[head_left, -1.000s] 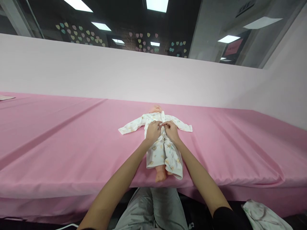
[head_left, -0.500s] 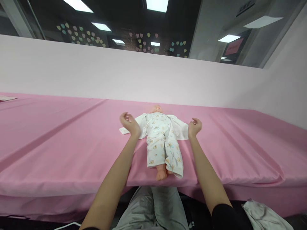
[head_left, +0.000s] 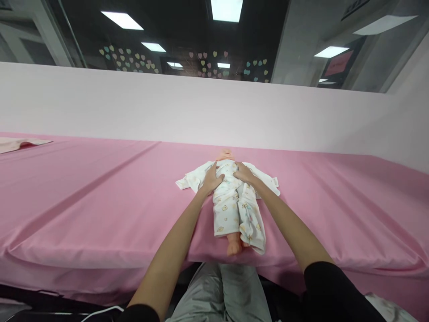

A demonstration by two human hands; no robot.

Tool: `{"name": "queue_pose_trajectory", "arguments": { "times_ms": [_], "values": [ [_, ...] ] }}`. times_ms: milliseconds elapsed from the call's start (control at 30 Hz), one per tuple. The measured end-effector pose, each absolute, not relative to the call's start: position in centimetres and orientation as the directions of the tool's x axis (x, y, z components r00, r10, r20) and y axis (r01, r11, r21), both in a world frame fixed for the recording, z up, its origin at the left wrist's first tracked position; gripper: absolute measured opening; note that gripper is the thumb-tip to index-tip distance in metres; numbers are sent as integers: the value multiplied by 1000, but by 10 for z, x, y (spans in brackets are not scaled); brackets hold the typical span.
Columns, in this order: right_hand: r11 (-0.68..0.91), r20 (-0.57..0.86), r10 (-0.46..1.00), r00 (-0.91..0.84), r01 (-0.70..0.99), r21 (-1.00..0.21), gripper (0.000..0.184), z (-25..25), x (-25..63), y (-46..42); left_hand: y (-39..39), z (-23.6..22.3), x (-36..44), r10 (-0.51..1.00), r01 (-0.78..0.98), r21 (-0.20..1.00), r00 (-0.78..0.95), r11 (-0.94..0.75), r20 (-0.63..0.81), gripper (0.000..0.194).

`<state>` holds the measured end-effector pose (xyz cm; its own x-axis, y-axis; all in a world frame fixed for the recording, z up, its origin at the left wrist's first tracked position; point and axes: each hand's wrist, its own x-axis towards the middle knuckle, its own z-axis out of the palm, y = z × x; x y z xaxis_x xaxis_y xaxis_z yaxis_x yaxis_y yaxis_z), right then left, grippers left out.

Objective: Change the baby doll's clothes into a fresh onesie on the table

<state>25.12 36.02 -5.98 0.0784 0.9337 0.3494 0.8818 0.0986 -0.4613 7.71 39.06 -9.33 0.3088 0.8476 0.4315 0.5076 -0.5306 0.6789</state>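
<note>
A baby doll [head_left: 226, 154] lies on its back on the pink table [head_left: 100, 192], feet toward me, dressed in a white printed romper [head_left: 234, 210]. One bare foot [head_left: 233, 245] sticks out of the romper's leg at the table's near edge. My left hand [head_left: 212, 177] rests on the left side of the doll's chest, fingers wrapped along its flank. My right hand [head_left: 244, 173] grips the right side of the chest the same way. The romper's empty sleeves spread out flat to both sides.
A low pale pink wall [head_left: 167, 107] runs behind the table. A light cloth [head_left: 20, 143] lies at the far left of the table. A crumpled white garment [head_left: 389, 308] sits low at the right, beside my knees [head_left: 221, 295].
My hands left the romper's front and swung out wide to both sides, then came back in and now hold the doll's torso. The view has shifted slightly to the left.
</note>
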Motion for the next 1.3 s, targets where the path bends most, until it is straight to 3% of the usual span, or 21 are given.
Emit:
{"name": "queue_pose_trajectory", "arguments": {
  "times_ms": [67,167,233,300,400,500,700,900,1000,1133,1200,1300],
  "values": [
    [113,392,917,70,898,-425,51,-65,250,357,387,-91,78,828,565,609,316,-557,463,54],
    [134,525,850,27,954,-267,26,-77,246,341,375,-88,78,770,625,472,378,-622,514,31],
    [168,596,802,-31,970,-175,16,-84,247,325,364,-88,75,748,666,384,423,-640,512,29],
    [247,620,779,-95,955,-164,14,-89,251,310,354,-87,69,744,692,329,461,-642,483,28],
    [348,601,786,-145,907,-236,23,-94,262,292,342,-88,57,708,647,319,525,-693,473,35],
    [296,530,845,-66,883,-363,21,-99,267,286,334,-90,51,699,622,335,553,-708,452,56],
    [278,455,889,-41,839,-467,7,-98,259,280,321,-92,55,715,668,269,593,-694,372,27],
    [400,366,904,-220,739,-543,47,-94,275,247,302,-92,34,686,562,398,641,-725,344,60],
    [384,395,905,-157,702,-600,33,-101,273,238,295,-92,31,679,561,390,661,-730,319,55],
    [343,459,887,-51,740,-579,5,-108,256,235,290,-92,41,661,633,194,695,-749,283,28],
    [335,459,886,-61,769,-544,3,-107,251,234,285,-91,43,641,631,138,713,-764,285,24],
    [336,435,896,-93,782,-525,11,-104,255,227,275,-87,36,635,599,213,717,-772,287,34]
  ]
}}
